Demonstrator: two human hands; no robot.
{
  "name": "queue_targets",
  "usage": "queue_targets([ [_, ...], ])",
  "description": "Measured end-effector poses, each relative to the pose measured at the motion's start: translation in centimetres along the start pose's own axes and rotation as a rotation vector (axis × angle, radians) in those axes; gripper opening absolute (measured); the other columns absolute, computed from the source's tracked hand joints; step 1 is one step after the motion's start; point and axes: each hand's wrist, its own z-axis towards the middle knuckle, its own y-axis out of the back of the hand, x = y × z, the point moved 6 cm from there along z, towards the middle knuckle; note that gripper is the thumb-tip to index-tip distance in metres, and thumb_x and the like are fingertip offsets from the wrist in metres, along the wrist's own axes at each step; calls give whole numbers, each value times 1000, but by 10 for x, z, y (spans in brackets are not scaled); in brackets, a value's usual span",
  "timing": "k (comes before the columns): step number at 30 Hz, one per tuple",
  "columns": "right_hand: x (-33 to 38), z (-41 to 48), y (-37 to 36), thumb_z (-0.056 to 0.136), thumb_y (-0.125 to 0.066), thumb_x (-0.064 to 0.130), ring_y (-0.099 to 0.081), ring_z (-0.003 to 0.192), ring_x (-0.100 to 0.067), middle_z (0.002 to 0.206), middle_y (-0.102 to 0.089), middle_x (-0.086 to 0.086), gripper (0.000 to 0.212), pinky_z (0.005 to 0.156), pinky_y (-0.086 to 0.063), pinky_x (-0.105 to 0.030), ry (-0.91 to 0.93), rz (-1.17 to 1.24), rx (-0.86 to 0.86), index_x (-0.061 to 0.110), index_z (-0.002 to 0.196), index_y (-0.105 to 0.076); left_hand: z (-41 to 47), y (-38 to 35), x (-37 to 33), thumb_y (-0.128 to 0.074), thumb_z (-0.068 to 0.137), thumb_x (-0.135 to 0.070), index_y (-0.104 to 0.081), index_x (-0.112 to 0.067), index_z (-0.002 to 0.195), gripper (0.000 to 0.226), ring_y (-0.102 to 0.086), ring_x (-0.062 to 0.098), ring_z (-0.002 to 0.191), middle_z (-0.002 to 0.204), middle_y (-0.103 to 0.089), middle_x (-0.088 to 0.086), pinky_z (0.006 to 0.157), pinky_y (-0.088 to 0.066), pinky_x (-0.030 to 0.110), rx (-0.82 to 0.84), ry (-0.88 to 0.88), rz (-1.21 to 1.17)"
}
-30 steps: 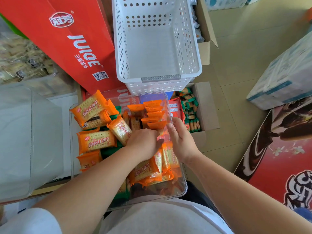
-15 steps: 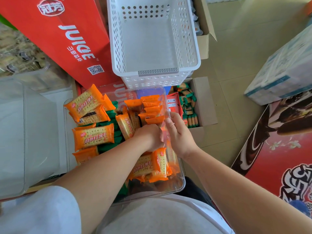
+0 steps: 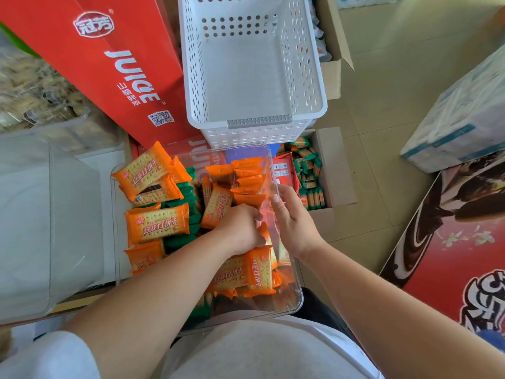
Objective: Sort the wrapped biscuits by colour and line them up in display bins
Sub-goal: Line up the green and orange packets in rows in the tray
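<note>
A clear plastic bin [image 3: 296, 296] rests on my lap, filled with orange wrapped biscuits [image 3: 157, 225] lying loose on the left. Green wrapped biscuits [image 3: 188, 191] show beneath them. A row of orange packets [image 3: 248, 181] stands on edge along the bin's far right side. My left hand [image 3: 240, 228] is curled down among the orange packets in the middle of the bin and grips one of them. My right hand [image 3: 293, 220] sits at the bin's right wall, thumb inside and fingers around the rim.
An empty white perforated basket [image 3: 254, 127] stands just beyond the bin. A red juice carton [image 3: 109, 64] leans at the far left. A cardboard box with green packets [image 3: 310, 176] is on the right. A large clear container [image 3: 41, 228] stands left. Printed boxes crowd the right floor.
Both hands stay almost in place. My left hand has shifted slightly forward among the orange packets, and the packets at the bin's near end now stand more on edge.
</note>
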Motion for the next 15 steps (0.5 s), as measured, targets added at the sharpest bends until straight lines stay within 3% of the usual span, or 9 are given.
queue_targets([
  [5,3,-1,1,98,-31,65,-55,119,-19,128,-60,1,58,102,-46,-49,13,-5,10,26,138,-47,-5,2,-1,-76,81,-27,-70,-22,89,11,-66,21,90,96,-72,-4,84,-57,42,6,-39,7],
  [10,4,-1,0,93,-29,70,-54,123,-17,132,-59,1,66,104,-45,-49,14,1,15,26,139,-46,-14,19,2,-74,86,-28,-74,-29,114,29,-64,20,101,113,-70,-10,90,-55,41,-149,-40,-56],
  [15,4,-1,0,91,-28,74,-54,122,-17,131,-59,1,69,104,-45,-47,20,3,16,27,138,-46,-20,44,-4,-70,86,-14,-77,-28,108,27,-66,13,99,108,-74,-10,89,-54,32,-272,-131,-152],
])
